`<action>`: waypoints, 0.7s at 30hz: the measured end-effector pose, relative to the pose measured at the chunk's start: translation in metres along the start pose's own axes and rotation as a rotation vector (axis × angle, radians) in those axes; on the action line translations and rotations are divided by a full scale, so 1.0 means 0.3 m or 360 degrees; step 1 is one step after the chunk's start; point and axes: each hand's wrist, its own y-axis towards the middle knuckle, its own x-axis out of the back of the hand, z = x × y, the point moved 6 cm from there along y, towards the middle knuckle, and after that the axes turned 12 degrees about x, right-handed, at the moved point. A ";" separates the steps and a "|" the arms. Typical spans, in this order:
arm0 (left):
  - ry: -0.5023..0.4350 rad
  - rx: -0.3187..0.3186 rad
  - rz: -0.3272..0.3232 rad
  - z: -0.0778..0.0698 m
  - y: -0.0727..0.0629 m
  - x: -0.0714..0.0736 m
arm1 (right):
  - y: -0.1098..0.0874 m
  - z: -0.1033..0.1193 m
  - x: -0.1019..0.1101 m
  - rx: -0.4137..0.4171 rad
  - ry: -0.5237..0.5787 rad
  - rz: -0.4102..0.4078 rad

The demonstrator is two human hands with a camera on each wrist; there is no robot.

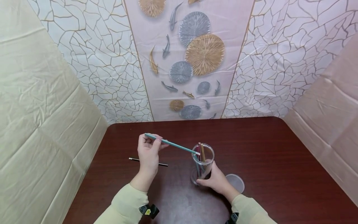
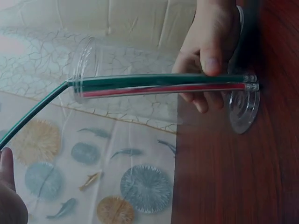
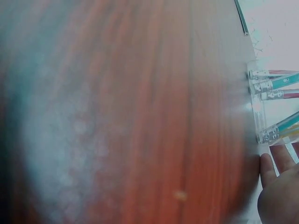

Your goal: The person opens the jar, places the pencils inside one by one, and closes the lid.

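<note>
While the left hand (image 1: 149, 152) is pinching a teal pencil (image 1: 171, 144) near its upper end between thumb and curled fingertips, the pencil is slanting down to the right, its lower tip lying at the rim of a clear plastic cup (image 1: 202, 163). The cup is standing upright on the dark wooden table (image 1: 279, 161), and the right hand (image 1: 216, 180) is gripping its lower part, thumb and fingers curled round the wall. Several pencils (image 1: 202, 153) are already standing inside the cup; the left wrist view is showing a green one (image 2: 159, 80) and a red one (image 2: 163, 89) side by side, reaching the cup's base, with the right hand's thumb (image 2: 211, 56) pressing on the wall over them. The right wrist view is showing silver-ferruled pencil ends (image 3: 268, 86) against the cup's bottom, just beside the fingers (image 3: 267, 169). A black pencil (image 1: 148, 161) is lying flat on the table beneath the left hand, partly hidden by it. A clear lid (image 1: 235, 183) is lying on the table just right of the right hand.
</note>
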 end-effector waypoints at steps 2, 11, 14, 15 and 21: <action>0.0007 0.0012 0.0026 0.007 -0.003 -0.010 | -0.001 0.000 0.000 0.0000 -0.0002 0.0002; 0.0086 0.0039 0.0104 0.037 -0.010 -0.046 | -0.001 0.004 0.003 -0.0005 -0.0016 0.0008; 0.0090 0.0067 0.0127 0.050 -0.012 -0.055 | -0.003 0.003 0.003 -0.0023 -0.0032 0.0021; 0.0094 0.0069 0.0139 0.054 -0.013 -0.059 | -0.004 0.003 0.003 -0.0028 -0.0033 0.0024; 0.0118 0.0056 0.0222 0.068 -0.019 -0.085 | -0.004 0.002 0.004 -0.0020 -0.0032 0.0017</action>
